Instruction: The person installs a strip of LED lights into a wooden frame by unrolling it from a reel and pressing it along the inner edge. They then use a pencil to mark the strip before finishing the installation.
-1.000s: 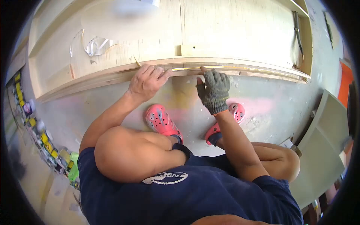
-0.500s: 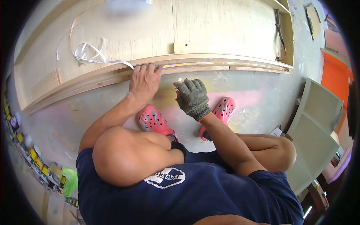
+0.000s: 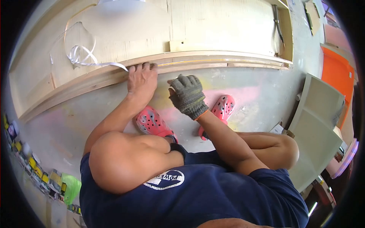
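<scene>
My bare left hand (image 3: 141,81) lies over the edge of a long wooden frame (image 3: 197,56), its fingers together on a narrow white strip (image 3: 110,64). The strip's loose end runs left from my fingers into a loop on the pale wood panel. Right of the hand, a thin shiny line with yellow in it follows the frame edge. My right hand (image 3: 188,95), in a dark grey fingerless-tipped knit glove, is curled in the air just short of the frame. A small pale bit shows by its thumb; what it holds is hidden.
My pink clogs (image 3: 154,122) rest on the paint-stained floor (image 3: 251,98). A pale curved panel (image 3: 317,125) and an orange panel (image 3: 336,76) stand at right. Cans and boxes (image 3: 36,163) line the left, beside a green bag (image 3: 71,186). A cable (image 3: 278,28) lies inside the frame.
The whole view has shifted slightly, so the frame appears a little higher and further left. My left hand stays on the strip; my right hand sits slightly closer to it.
</scene>
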`<control>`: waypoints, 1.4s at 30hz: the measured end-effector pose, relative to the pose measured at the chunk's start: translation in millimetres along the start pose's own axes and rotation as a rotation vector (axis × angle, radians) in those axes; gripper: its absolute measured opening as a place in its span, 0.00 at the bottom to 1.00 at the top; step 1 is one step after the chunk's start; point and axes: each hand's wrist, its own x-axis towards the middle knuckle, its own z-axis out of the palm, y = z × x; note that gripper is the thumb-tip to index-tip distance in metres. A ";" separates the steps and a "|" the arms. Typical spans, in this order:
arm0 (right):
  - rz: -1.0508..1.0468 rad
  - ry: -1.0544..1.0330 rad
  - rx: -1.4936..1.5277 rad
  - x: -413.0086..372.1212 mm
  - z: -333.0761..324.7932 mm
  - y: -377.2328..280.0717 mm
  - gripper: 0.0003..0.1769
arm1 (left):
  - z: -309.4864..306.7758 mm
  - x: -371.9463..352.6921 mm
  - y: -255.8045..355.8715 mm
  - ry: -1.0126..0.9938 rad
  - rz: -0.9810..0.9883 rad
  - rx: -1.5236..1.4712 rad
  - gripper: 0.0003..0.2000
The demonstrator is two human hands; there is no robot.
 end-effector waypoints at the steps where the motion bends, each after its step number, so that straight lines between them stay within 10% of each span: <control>1: 0.019 0.039 0.016 0.9 -1.2 0.9 0.18 | -0.4 0.2 0.2 0.007 0.008 0.004 0.19; 34: 0.202 -0.403 -0.082 72.1 -21.8 -11.6 0.31 | -8.9 8.0 0.6 -0.115 -0.048 -0.069 0.11; 42: 0.379 -0.373 -0.291 36.2 -72.4 74.0 0.27 | -11.4 9.3 0.8 -0.159 -0.063 -0.029 0.18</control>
